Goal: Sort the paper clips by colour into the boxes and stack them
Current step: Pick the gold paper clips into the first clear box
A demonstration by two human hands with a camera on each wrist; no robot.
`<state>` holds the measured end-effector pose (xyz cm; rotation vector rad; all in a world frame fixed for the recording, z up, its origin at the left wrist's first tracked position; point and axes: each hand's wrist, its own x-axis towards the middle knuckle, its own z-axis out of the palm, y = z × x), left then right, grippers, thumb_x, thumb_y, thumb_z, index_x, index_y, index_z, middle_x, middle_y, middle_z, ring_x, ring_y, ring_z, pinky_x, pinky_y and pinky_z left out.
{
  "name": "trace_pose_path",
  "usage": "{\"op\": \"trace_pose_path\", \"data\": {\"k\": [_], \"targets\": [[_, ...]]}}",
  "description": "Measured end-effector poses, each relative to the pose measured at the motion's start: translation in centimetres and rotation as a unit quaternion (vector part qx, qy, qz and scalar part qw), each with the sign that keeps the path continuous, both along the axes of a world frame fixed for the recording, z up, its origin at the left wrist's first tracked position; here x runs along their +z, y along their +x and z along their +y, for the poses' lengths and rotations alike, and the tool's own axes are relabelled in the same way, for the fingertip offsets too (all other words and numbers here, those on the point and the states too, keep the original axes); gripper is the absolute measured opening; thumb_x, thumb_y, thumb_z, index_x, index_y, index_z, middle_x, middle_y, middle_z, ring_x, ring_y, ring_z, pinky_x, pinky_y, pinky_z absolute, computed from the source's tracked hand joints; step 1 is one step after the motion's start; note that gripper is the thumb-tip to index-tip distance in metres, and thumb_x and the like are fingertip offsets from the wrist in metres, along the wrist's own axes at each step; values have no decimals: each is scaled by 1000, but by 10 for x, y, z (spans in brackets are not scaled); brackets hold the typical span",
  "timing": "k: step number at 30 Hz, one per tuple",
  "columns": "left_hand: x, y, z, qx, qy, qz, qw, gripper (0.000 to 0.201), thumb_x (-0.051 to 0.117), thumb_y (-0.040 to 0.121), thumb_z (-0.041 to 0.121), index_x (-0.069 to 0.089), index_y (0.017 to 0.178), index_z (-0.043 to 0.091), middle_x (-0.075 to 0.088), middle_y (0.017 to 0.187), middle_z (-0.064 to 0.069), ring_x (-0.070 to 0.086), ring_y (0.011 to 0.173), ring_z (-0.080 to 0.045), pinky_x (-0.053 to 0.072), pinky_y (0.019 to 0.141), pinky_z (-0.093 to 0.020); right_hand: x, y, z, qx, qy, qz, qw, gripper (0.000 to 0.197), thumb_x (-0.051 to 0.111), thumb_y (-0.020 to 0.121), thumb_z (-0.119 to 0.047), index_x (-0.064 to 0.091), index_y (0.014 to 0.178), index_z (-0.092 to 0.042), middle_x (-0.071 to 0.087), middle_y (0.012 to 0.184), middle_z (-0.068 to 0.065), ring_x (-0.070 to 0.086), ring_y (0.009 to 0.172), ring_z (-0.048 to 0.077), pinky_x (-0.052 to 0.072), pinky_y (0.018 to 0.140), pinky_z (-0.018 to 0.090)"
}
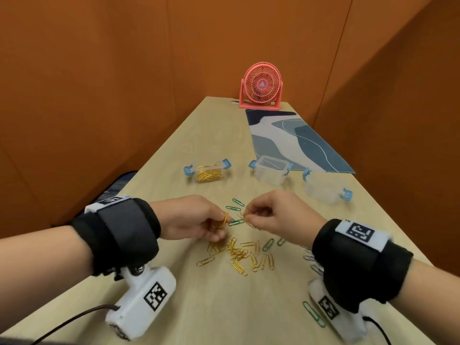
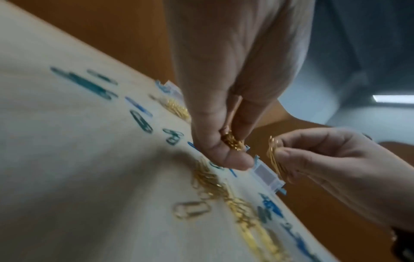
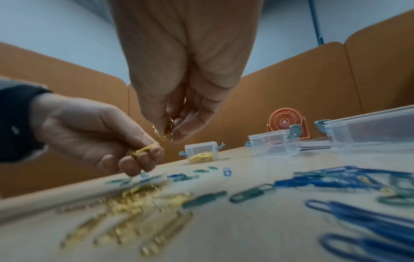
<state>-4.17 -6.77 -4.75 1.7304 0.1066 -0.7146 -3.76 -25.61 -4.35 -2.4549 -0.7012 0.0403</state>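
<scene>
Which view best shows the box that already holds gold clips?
The head view: the box is seen from above, open, gold clips filling its bottom, latches flipped out, well apart from both hands. The right wrist view shows it small, side-on and far off. In the left wrist view only a blurred sliver shows behind the left hand.

Table (image 1: 249, 307): pale wood grain, matt. Gold clips (image 1: 236, 252): shiny metal wire. Green clips (image 1: 235, 207) look coated, duller. Boxes (image 1: 270, 169): clear frosted plastic, blue plastic latches. Fan (image 1: 261, 85): coral plastic. Wrist bands (image 1: 124, 232): black cloth.
</scene>
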Motion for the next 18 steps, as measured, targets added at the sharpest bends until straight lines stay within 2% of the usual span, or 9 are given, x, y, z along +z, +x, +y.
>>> {"op": "trace_pose_path", "data": {"k": [3,6,9,12,15,18], "targets": [[3,-1,-12,45,-134,101,985,27,31,99,9,56,96,-1,56,75,-13,59,66,-21,54,53,-25,10,-2,8,14,59,-8,998,12,65,85,-20,72,92,-14,62,67,-13,57,59,-4,44,60,4],[1,2,-22,40,-183,130,974,32,27,100,17,54,93,3,57,68,-14,60,54,-21,53,46,-24,15,-5,17,48,36,-14,998,14,66,84,-25,73,94,-17,66,76,-6,59,66,2,46,64,9],[-3,9,-17,6,-119,156,981,30,30,100,23,51,85,7,53,62,-7,50,46,-12,42,37,-16,17,-6,8,38,-2,-18,999,23,69,81,-34,69,101,-24,65,84,-9,58,76,3,41,62,8],[7,30,1,-1,-27,139,990,29,35,98,17,51,76,8,48,59,-2,41,43,-7,32,32,-13,17,-8,-14,34,-88,57,994,37,79,69,-36,67,103,-28,63,85,-10,56,71,2,42,63,12],[32,65,13,55,39,49,996,25,36,98,14,52,80,8,47,61,-2,40,46,-8,34,33,-14,11,-12,-28,37,-175,109,978,46,85,60,-34,67,103,-28,64,84,-9,56,67,2,50,69,22],[50,98,13,157,58,-37,985,25,33,99,12,49,81,7,47,65,-2,41,54,-9,38,40,-15,3,-14,-31,34,-187,130,973,50,86,59,-29,67,105,-26,65,86,-7,56,66,3,51,71,23]]}}
